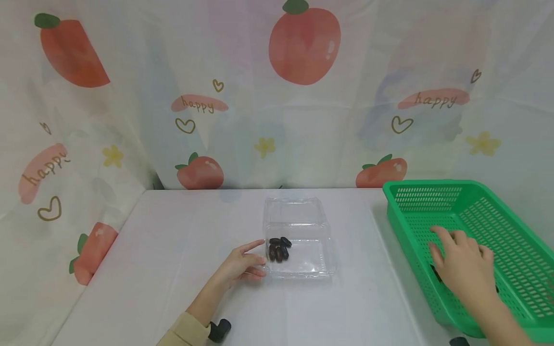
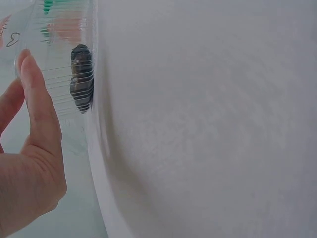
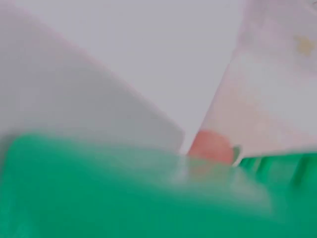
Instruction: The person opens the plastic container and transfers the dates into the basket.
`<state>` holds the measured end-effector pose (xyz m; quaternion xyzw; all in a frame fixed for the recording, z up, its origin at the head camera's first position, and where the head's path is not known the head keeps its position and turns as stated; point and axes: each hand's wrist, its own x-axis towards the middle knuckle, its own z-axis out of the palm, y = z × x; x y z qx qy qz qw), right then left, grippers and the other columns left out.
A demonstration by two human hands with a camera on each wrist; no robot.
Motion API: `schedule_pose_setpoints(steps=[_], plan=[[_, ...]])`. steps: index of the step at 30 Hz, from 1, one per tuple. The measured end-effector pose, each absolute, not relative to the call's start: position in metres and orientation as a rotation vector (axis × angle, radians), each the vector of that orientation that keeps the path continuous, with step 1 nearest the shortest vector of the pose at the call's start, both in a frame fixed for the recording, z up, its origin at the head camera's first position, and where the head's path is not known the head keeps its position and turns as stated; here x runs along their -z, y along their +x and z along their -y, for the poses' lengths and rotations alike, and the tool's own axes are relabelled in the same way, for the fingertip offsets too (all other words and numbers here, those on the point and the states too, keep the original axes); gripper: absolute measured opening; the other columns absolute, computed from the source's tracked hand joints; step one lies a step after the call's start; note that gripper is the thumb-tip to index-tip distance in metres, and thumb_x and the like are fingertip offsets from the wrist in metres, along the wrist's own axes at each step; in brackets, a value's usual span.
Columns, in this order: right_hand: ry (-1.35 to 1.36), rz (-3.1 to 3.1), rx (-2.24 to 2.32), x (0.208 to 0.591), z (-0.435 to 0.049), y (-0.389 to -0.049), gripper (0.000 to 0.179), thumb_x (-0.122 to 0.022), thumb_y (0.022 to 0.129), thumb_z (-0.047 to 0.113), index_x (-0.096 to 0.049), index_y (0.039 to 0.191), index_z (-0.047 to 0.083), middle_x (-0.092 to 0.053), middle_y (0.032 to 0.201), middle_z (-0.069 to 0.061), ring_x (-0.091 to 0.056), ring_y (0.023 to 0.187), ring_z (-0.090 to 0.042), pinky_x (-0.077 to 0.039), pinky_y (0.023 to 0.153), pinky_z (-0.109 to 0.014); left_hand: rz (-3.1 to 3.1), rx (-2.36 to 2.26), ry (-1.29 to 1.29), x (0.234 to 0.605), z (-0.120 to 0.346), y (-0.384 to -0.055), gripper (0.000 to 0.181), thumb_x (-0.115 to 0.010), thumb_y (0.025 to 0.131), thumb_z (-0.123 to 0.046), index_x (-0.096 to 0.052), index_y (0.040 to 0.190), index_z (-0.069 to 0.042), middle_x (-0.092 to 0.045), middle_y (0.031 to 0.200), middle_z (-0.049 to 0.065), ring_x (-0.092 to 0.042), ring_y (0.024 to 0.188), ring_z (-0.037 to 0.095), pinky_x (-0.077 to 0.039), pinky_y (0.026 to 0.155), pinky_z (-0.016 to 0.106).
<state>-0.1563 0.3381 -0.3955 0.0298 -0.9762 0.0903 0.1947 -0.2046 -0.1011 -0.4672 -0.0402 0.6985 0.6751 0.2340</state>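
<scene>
A clear plastic clamshell box (image 1: pixel 307 257) lies with its lid folded back on the white table. Several dark brown, oval, date-like pieces (image 1: pixel 279 253) sit together in its left part. My left hand (image 1: pixel 242 264) rests at the box's left side. In the left wrist view, that hand's straight fingers (image 2: pixel 39 104) touch the clear wall, and one dark wrinkled piece (image 2: pixel 81 79) shows through it. Over the inside of a green basket (image 1: pixel 433 183), my right hand (image 1: pixel 465 266) has bent, spread fingers with nothing visible between them. Dark bits (image 1: pixel 435 274) show beneath it, mostly hidden.
The basket's raised perforated walls surround the right hand, at the table's right side. Behind the table hangs a printed cloth (image 1: pixel 311 139) with fruit and hearts. A black wrist strap (image 1: pixel 220 330) sits on the left forearm. The right wrist view is blurred, mostly basket rim and table.
</scene>
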Motion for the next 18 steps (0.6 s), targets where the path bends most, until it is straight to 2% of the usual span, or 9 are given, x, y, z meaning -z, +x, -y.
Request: schedule_pose_setpoints(steps=[7, 18], plan=[[0.213, 2.63, -0.291, 0.395, -0.294, -0.165, 0.036, -0.065, 0.081, 0.01, -0.053, 0.115, 0.009, -0.052, 0.103, -0.024, -0.049, 0.087, -0.043, -0.032, 0.076, -0.061, -1.91, -1.861, -0.094, 0.467, 0.101, -0.204, 0.06, -0.062, 0.085, -0.009, -0.037, 0.14, -0.014, -0.062, 0.1, 0.017, -0.066, 0.062, 0.017, -0.057, 0.058, 0.029], [0.359, 2.611, -0.329, 0.42, -0.226, -0.182, 0.035, -0.07, 0.077, 0.016, -0.057, 0.11, 0.008, -0.058, 0.095, -0.016, -0.055, 0.084, -0.034, -0.039, 0.077, -0.055, -1.926, -1.853, -0.096, 0.467, 0.101, -0.204, 0.059, -0.061, 0.086, -0.01, -0.037, 0.14, -0.014, -0.063, 0.099, 0.016, -0.066, 0.062, 0.017, -0.057, 0.056, 0.028]])
